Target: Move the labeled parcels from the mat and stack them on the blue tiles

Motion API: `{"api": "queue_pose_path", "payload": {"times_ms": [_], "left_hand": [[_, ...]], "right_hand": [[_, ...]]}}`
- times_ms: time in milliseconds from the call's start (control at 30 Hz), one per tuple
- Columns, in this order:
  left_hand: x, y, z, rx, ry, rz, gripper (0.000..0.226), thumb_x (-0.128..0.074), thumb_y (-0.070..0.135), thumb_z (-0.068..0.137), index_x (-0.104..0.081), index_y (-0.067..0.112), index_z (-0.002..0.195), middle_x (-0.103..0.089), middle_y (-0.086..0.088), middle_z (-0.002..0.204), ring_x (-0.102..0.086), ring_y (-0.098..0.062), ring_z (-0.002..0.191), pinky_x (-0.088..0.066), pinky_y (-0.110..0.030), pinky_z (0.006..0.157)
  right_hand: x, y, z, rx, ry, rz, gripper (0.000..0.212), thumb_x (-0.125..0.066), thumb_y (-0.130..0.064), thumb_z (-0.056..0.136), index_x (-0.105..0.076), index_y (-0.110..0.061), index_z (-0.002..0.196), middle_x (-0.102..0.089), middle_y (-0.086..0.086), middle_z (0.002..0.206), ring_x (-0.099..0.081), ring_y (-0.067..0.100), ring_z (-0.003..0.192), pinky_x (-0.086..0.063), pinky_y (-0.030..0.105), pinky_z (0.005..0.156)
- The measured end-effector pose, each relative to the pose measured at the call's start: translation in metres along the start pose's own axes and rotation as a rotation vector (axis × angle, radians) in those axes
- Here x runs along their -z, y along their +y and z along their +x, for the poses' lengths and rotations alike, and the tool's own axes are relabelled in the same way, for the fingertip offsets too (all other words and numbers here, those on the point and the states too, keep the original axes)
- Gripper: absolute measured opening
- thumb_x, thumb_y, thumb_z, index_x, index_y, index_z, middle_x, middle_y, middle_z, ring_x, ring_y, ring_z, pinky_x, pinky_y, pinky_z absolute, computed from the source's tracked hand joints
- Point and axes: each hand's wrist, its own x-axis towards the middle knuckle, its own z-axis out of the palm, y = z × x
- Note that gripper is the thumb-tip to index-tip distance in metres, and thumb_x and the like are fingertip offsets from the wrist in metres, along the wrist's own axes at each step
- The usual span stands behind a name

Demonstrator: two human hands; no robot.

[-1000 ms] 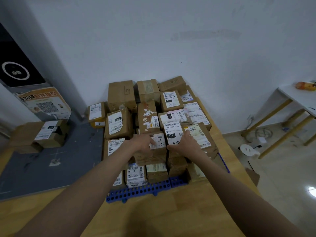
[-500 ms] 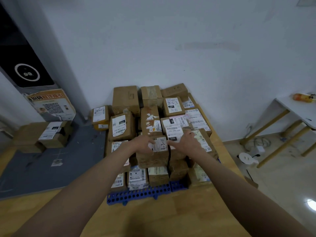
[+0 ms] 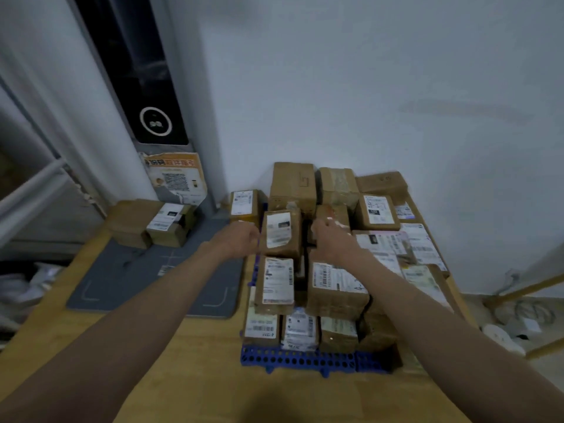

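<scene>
Many brown labeled parcels are stacked in layers on the blue tiles point(image 3: 299, 360) against the wall. My left hand point(image 3: 242, 239) hangs with loosely curled fingers beside the left side of one upper parcel point(image 3: 279, 232) and holds nothing. My right hand point(image 3: 331, 239) hovers over a taped parcel point(image 3: 331, 213) just right of it, fingers relaxed. The parcel marked in pen point(image 3: 335, 285) sits on the stack's front under my right forearm. On the grey mat point(image 3: 152, 279) to the left lie two parcels, one labeled point(image 3: 171, 221) and one plain point(image 3: 131, 218).
Mat and tiles lie on a wooden surface point(image 3: 198, 386). A door frame with a black panel point(image 3: 152, 117) and a QR poster point(image 3: 175, 175) rises behind the mat. Wooden table legs point(image 3: 534, 288) and cables point(image 3: 534, 312) are at the right, on the floor.
Both hands have lifted off the pen-marked front parcel and moved back and left over the stack. The view has swung left, and the mat's parcels are nearer the centre.
</scene>
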Motion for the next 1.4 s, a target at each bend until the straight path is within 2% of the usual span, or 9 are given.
{"api": "queue_pose_path", "payload": {"times_ms": [167, 300, 433, 500, 633, 867, 1100, 1233, 1400], "left_hand": [[-0.003, -0.071, -0.001, 0.105, -0.042, 0.009, 0.04, -0.068, 0.028, 0.089, -0.061, 0.018, 0.128, -0.06, -0.001, 0.13, -0.057, -0.019, 0.117, -0.05, -0.035, 0.096], [-0.001, -0.118, 0.006, 0.157, -0.077, -0.018, 0.033, -0.067, 0.027, 0.089, -0.063, 0.019, 0.121, -0.061, -0.002, 0.125, -0.059, -0.022, 0.113, -0.051, -0.038, 0.093], [0.003, -0.159, 0.02, 0.191, -0.102, -0.003, 0.025, -0.069, 0.03, 0.083, -0.065, 0.013, 0.101, -0.064, -0.005, 0.107, -0.062, -0.025, 0.103, -0.053, -0.038, 0.081], [0.003, -0.178, 0.029, 0.197, -0.104, -0.036, 0.032, -0.068, 0.028, 0.082, -0.066, 0.012, 0.11, -0.064, -0.006, 0.111, -0.062, -0.026, 0.104, -0.053, -0.039, 0.082], [-0.001, -0.215, 0.052, 0.252, -0.063, -0.067, 0.041, -0.07, 0.028, 0.08, -0.059, 0.017, 0.119, -0.06, -0.005, 0.116, -0.059, -0.025, 0.106, -0.043, -0.029, 0.075], [-0.005, -0.27, 0.101, 0.365, -0.051, -0.033, 0.049, -0.068, 0.029, 0.077, -0.052, 0.012, 0.12, -0.046, -0.014, 0.122, -0.047, -0.035, 0.113, -0.047, -0.048, 0.091], [-0.02, -0.316, 0.139, 0.537, 0.035, -0.141, 0.103, -0.073, 0.042, 0.075, -0.01, 0.015, 0.152, -0.014, -0.013, 0.156, -0.02, -0.038, 0.141, -0.032, -0.052, 0.106], [-0.033, -0.328, 0.154, 0.535, 0.044, -0.098, 0.095, -0.07, 0.051, 0.075, -0.023, 0.014, 0.149, -0.02, -0.015, 0.152, -0.023, -0.038, 0.138, -0.03, -0.051, 0.108], [-0.044, -0.338, 0.161, 0.529, 0.14, -0.041, 0.072, -0.07, 0.05, 0.074, -0.042, 0.015, 0.131, -0.03, -0.018, 0.14, -0.03, -0.039, 0.128, -0.033, -0.049, 0.103]], "right_hand": [[-0.028, -0.052, 0.028, 0.084, -0.077, -0.01, 0.062, -0.071, -0.028, 0.085, -0.037, -0.019, 0.136, -0.043, 0.01, 0.133, -0.052, 0.029, 0.111, -0.05, 0.04, 0.082], [-0.044, -0.09, 0.058, 0.13, -0.104, 0.012, 0.055, -0.07, -0.027, 0.085, -0.04, -0.016, 0.13, -0.044, 0.011, 0.126, -0.053, 0.031, 0.108, -0.049, 0.04, 0.076], [-0.058, -0.122, 0.091, 0.097, -0.138, 0.052, 0.047, -0.069, -0.025, 0.084, -0.044, -0.016, 0.122, -0.046, 0.008, 0.113, -0.051, 0.029, 0.104, -0.05, 0.046, 0.087], [-0.067, -0.134, 0.108, 0.085, -0.157, 0.095, 0.047, -0.069, -0.025, 0.084, -0.044, -0.014, 0.122, -0.043, 0.007, 0.11, -0.05, 0.029, 0.105, -0.049, 0.046, 0.088], [-0.089, -0.15, 0.147, 0.023, -0.177, 0.123, 0.053, -0.067, -0.027, 0.087, -0.04, -0.01, 0.129, -0.044, 0.014, 0.123, -0.05, 0.033, 0.111, -0.048, 0.047, 0.093], [-0.12, -0.165, 0.227, -0.141, -0.105, 0.223, 0.07, -0.068, -0.035, 0.088, -0.029, -0.008, 0.14, -0.027, 0.017, 0.144, -0.04, 0.036, 0.128, -0.046, 0.046, 0.099], [-0.141, -0.175, 0.3, -0.294, 0.008, 0.249, 0.084, -0.069, -0.036, 0.083, -0.02, -0.007, 0.144, -0.018, 0.017, 0.148, -0.029, 0.039, 0.133, -0.04, 0.052, 0.104], [-0.148, -0.172, 0.333, -0.357, -0.019, 0.206, 0.096, -0.069, -0.051, 0.081, -0.013, -0.008, 0.147, -0.007, 0.022, 0.154, -0.02, 0.044, 0.139, -0.031, 0.056, 0.11], [-0.152, -0.166, 0.363, -0.42, -0.05, 0.222, 0.11, -0.071, -0.057, 0.077, -0.005, -0.005, 0.149, -0.015, 0.024, 0.152, -0.025, 0.043, 0.137, -0.033, 0.055, 0.11]]}}
